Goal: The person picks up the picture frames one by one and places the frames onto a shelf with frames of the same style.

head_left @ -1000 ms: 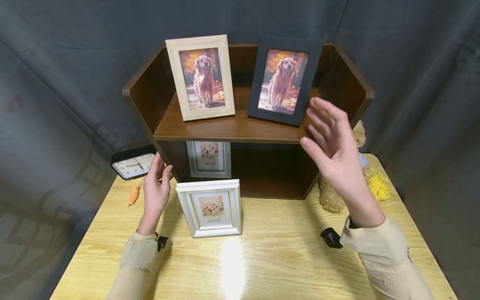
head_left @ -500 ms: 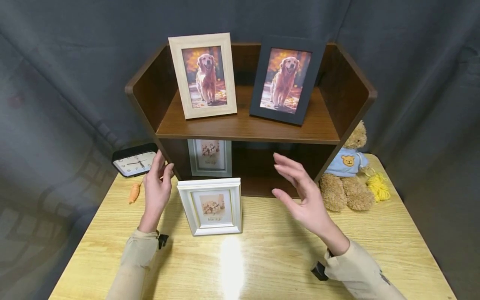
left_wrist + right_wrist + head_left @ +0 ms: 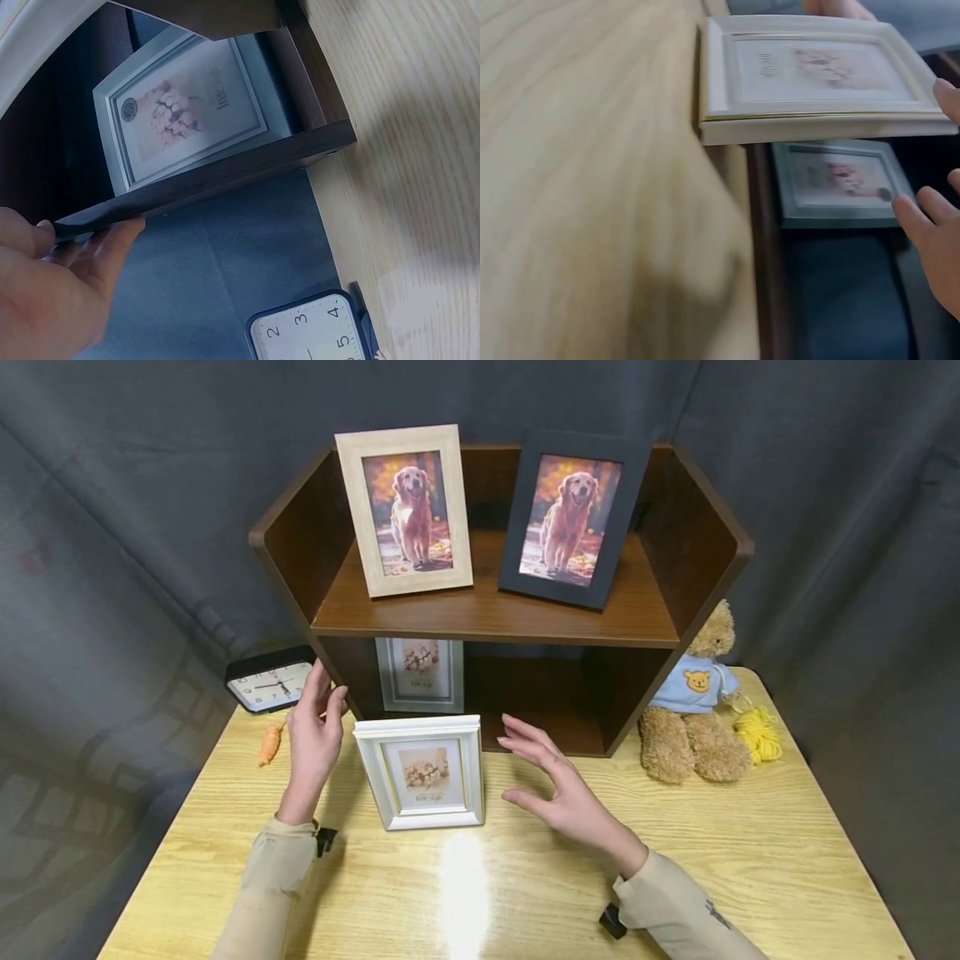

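My left hand (image 3: 311, 747) grips the front edge of the left side panel of a dark brown two-tier shelf (image 3: 495, 632); in the left wrist view its thumb and fingers lie on either side of the panel. A white picture frame (image 3: 423, 777) with a gold inner line stands on the table, before the shelf. Just right of that frame hovers my right hand (image 3: 555, 785), fingers spread and nothing held. Behind, a grey-green picture frame (image 3: 422, 675) stands inside the lower tier, partly hidden by the white one.
On the top tier lean a cream frame (image 3: 463, 518) and a black frame (image 3: 513, 539), both with dog photos. Left of the shelf are a clock (image 3: 273, 685) and an orange carrot-shaped item (image 3: 270, 745). A teddy bear (image 3: 690, 685) and yellow yarn (image 3: 759, 735) sit at right.
My right hand has moved down and left, from beside the black frame to the right side of the white frame. My left hand stays at the shelf's side panel.
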### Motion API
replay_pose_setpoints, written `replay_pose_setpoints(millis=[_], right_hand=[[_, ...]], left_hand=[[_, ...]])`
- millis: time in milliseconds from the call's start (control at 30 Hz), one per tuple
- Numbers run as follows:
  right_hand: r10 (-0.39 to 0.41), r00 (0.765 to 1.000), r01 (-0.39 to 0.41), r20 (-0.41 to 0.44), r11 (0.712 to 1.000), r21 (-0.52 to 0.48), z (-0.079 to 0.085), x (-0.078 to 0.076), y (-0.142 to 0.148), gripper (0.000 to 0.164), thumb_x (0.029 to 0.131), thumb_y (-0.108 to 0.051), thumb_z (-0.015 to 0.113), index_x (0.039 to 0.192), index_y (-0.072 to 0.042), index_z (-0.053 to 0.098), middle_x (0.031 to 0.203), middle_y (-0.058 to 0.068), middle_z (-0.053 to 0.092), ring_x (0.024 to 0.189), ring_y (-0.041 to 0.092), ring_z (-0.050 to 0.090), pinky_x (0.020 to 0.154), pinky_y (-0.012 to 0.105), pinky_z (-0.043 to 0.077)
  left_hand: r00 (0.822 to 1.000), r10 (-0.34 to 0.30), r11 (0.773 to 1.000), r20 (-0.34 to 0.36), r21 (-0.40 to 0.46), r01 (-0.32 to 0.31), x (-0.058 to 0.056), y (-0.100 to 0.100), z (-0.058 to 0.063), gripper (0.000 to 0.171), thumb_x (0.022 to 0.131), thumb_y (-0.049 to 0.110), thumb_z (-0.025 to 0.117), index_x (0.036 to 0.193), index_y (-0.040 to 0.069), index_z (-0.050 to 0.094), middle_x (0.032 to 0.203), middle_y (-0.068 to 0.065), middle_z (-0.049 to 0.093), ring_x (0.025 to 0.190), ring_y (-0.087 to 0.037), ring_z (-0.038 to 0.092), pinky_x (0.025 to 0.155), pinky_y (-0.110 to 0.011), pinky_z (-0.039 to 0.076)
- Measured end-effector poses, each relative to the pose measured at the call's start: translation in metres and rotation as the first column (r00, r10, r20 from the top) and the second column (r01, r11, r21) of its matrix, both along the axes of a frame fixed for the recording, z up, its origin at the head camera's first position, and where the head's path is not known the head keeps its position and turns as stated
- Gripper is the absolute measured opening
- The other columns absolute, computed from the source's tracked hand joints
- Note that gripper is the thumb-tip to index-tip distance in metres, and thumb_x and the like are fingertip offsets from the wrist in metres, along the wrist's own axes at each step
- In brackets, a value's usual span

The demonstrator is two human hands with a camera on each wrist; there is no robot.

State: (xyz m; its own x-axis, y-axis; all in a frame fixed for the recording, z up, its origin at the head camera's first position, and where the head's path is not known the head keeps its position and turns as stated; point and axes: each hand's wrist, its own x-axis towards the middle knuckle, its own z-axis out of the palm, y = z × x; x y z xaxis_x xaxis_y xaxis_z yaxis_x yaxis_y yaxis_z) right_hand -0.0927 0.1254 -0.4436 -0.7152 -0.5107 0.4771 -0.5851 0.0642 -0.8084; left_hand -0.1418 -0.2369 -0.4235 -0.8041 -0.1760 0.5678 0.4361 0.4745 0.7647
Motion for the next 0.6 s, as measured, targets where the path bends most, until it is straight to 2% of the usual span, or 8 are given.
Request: replay_pose_setpoints(millis=[100, 200, 333, 600], right_hand=[[0.029, 0.999, -0.029, 0.026, 1.0, 0.0, -0.009, -0.001, -0.003, 0.074, 0.092, 0.01, 0.08, 0.156, -0.016, 0.054, 0.171, 0.016, 0.031, 0.153, 0.039, 0.036, 0.121, 0.038, 0.041], [0.06, 0.997, -0.059, 0.047, 0.998, -0.02, -0.018, -0.002, -0.007, 0.069, 0.093, 0.01, 0.077, 0.155, -0.009, 0.053, 0.171, 0.02, 0.03, 0.151, 0.044, 0.036, 0.12, 0.042, 0.043], [0.089, 0.993, -0.087, 0.079, 0.996, -0.03, -0.026, -0.005, -0.014, 0.063, 0.096, 0.011, 0.073, 0.154, -0.003, 0.052, 0.171, 0.021, 0.029, 0.151, 0.042, 0.037, 0.119, 0.051, 0.043], [0.114, 0.984, -0.112, 0.134, 0.993, -0.022, -0.032, -0.006, -0.026, 0.063, 0.097, 0.008, 0.074, 0.155, -0.005, 0.053, 0.171, 0.02, 0.028, 0.15, 0.042, 0.04, 0.116, 0.06, 0.044]], left_hand=[[1.0, 0.001, 1.0, 0.001, -0.004, -0.001, 0.0, 0.0, 0.0, 0.061, 0.105, -0.011, 0.057, 0.162, 0.009, 0.048, 0.152, -0.022, 0.058, 0.12, -0.047, 0.065, 0.084, -0.009, 0.054], [1.0, 0.004, 1.0, 0.002, -0.008, -0.004, 0.001, 0.0, 0.0, 0.061, 0.105, -0.011, 0.058, 0.162, 0.009, 0.048, 0.151, -0.022, 0.058, 0.12, -0.046, 0.066, 0.085, -0.009, 0.054], [1.0, 0.012, 1.0, -0.008, -0.005, -0.012, 0.001, 0.0, -0.001, 0.06, 0.105, -0.011, 0.058, 0.161, 0.008, 0.049, 0.15, -0.024, 0.059, 0.117, -0.047, 0.067, 0.084, -0.008, 0.054], [0.999, 0.027, 0.999, -0.032, -0.028, -0.028, -0.001, 0.0, -0.003, 0.059, 0.105, -0.01, 0.059, 0.161, 0.005, 0.048, 0.147, -0.026, 0.061, 0.116, -0.047, 0.067, 0.084, -0.008, 0.054]])
